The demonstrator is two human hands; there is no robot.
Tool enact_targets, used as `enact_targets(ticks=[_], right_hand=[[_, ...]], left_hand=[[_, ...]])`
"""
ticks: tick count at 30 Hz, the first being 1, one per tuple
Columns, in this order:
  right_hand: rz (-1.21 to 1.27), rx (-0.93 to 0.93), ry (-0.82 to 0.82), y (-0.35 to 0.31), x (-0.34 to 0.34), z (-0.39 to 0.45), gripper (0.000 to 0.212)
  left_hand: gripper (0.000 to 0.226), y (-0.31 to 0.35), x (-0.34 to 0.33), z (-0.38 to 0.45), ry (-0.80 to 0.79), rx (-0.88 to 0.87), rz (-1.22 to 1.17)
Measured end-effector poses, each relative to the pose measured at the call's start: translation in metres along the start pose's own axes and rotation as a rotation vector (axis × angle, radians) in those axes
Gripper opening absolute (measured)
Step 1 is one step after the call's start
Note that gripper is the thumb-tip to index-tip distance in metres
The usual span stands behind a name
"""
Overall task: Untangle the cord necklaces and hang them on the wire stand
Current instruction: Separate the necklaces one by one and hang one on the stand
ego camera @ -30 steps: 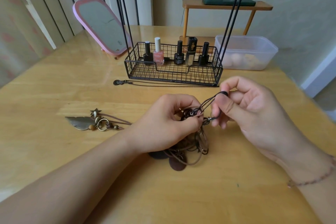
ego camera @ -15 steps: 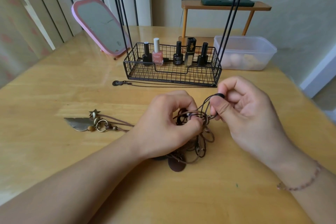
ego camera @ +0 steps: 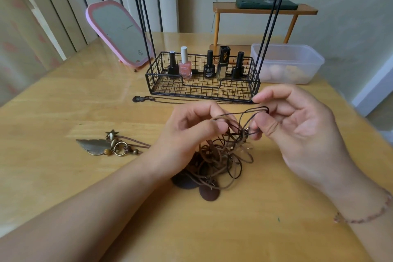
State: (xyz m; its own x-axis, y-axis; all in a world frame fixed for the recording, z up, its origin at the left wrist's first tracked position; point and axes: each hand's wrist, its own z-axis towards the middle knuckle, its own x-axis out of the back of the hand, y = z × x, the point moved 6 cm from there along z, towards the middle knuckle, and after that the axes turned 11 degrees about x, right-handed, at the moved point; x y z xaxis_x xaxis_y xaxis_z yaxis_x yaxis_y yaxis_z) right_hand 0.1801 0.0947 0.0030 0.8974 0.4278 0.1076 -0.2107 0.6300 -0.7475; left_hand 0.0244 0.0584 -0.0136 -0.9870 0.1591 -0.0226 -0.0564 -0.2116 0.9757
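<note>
Brown cords (ego camera: pixel 225 151) lay tangled on the surface (ego camera: pixel 63 176) before the stand (ego camera: pixel 202 83), where the left hand (ego camera: pixel 191 132) and right hand (ego camera: pixel 297 125), each pinching a strand, had drawn slightly apart, loosening the knot, nothing hung yet.

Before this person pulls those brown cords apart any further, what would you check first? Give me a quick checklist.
1. Left hand pinches a cord: ok.
2. Right hand holds the loop end: ok.
3. Cord tangle loosened enough to pull free: not ok, still knotted.
4. Which cord belongs to which necklace: cannot tell.
5. Feather pendant necklace lies apart from the tangle: cannot tell, its cord runs behind the left wrist.
6. Wire stand within reach, rods bare: ok.
</note>
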Motion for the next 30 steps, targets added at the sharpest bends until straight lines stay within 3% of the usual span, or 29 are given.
enact_targets(ticks=[4,11,15,22,30], right_hand=[[-0.069,0.083,-0.005,-0.002,0.002,0.0,0.032],[-0.086,0.158,-0.055,-0.004,-0.001,-0.005,0.034],[-0.05,0.183,-0.072,-0.006,-0.002,-0.007,0.032],[-0.002,0.195,-0.082,-0.007,-0.003,-0.008,0.029],[0.029,0.17,-0.074,-0.006,-0.001,-0.009,0.029]], left_hand=[[0.04,-0.004,0.003,0.003,0.087,0.044,0.087],[0.003,-0.009,0.011,0.003,0.226,0.107,0.136],[0.017,-0.008,0.005,0.002,0.154,0.1,0.177],[0.003,-0.003,0.004,0.001,0.194,0.004,0.312],[0.019,-0.006,0.006,0.002,0.179,0.101,0.236]])
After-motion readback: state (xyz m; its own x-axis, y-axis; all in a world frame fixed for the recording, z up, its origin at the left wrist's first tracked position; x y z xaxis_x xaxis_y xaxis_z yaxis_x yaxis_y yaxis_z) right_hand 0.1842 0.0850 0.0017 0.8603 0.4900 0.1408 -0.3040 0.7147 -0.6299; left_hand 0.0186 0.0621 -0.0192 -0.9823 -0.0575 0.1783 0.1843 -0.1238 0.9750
